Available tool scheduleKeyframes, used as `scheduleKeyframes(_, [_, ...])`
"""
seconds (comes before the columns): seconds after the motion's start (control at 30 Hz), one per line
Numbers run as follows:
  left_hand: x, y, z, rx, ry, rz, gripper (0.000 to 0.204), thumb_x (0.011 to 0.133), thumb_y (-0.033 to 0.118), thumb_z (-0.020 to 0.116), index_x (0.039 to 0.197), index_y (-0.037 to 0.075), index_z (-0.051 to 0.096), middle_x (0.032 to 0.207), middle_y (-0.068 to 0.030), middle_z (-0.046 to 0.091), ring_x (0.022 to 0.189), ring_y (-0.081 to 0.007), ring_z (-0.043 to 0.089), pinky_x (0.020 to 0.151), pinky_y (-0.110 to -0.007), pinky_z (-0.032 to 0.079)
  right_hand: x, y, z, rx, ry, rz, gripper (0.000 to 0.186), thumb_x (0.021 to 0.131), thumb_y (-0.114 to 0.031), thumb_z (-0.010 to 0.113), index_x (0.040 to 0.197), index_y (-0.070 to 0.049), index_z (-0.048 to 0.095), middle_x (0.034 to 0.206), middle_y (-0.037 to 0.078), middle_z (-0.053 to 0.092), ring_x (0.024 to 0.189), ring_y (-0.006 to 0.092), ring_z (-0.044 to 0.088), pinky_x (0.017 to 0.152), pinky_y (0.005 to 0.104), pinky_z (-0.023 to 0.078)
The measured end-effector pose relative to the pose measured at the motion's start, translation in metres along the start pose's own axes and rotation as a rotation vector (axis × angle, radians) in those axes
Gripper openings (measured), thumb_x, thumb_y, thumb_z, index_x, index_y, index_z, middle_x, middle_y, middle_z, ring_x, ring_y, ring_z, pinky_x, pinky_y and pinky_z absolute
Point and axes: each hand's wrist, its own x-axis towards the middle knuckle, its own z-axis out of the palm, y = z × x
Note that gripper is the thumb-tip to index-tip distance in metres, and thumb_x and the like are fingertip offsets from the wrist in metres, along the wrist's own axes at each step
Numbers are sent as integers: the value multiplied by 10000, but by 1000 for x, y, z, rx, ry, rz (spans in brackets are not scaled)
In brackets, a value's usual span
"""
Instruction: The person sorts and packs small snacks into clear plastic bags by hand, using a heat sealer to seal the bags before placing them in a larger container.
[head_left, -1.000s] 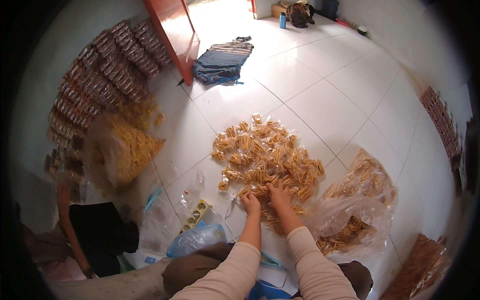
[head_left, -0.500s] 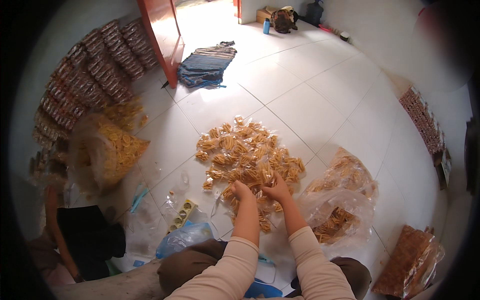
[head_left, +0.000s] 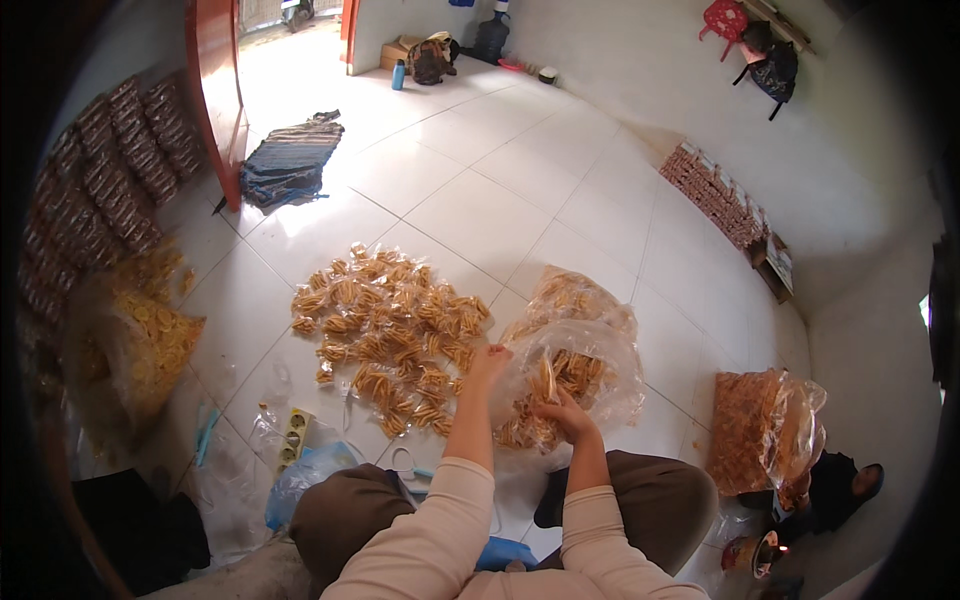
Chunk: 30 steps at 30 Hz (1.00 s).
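My left hand (head_left: 485, 365) is closed on the upper left rim of a large clear plastic bag (head_left: 622, 370) of brown stick snacks. My right hand (head_left: 562, 415) is closed on a small packet of sticks (head_left: 545, 385) inside or at the opening of that bag; the exact depth is unclear. To the left, a pile of small packets of sticks (head_left: 385, 305) lies on the floor. Behind the open bag is another part or sack of sticks (head_left: 570, 295).
Stacked packs (head_left: 120, 160) line both walls. A bag of yellow snacks (head_left: 155, 340), power strip (head_left: 292, 438), scissors (head_left: 207, 435) and blue plastic (head_left: 300, 485) lie left. A filled sack (head_left: 750, 430) and seated person (head_left: 840, 495) are right. A red door (head_left: 215, 120) stands open.
The view has swung rightward, showing a person at right. Both hands have moved from the packet pile to the big bag, the left to its rim, the right with a packet at its opening.
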Motion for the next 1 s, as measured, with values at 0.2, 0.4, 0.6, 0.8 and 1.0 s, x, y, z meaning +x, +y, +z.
scheduleKeyframes(0.2, [-3,-52,10,136,127,93,342,745,227,630,977,-15,567,896,-106,615,811,-201,581,709,-294,455,3,61,-50,-20,191,297,573,707,-208,703,1196,-123,416,852,55,540,640,155,561,482,300,508])
scheduleKeyframes(0.4, [-34,-37,-16,-25,285,40,275,775,223,581,913,-15,579,847,-123,609,774,-214,579,699,-313,453,48,17,-53,126,859,-134,568,721,-429,673,1144,-108,470,870,55,523,519,126,477,381,253,358])
scheduleKeyframes(0.6, [-5,-89,-40,-399,674,-280,224,759,189,557,877,-1,572,829,-118,601,761,-217,573,700,-318,450,69,30,-77,89,870,-607,189,840,-264,577,923,-96,553,684,6,519,518,78,450,455,203,353])
scheduleKeyframes(0.8, [5,-126,-66,-259,1124,-390,243,748,196,549,926,32,555,980,-146,530,888,-292,530,780,-387,433,78,18,77,128,321,-510,156,863,-191,536,983,-91,534,758,8,531,592,66,500,484,179,386])
scheduleKeyframes(1.0, [-8,-113,-111,13,1371,-475,225,823,282,500,966,131,587,1076,-137,488,970,-325,502,832,-419,418,152,92,139,-378,-55,-296,719,736,-364,696,1315,-112,352,1208,199,409,1004,279,521,776,362,478])
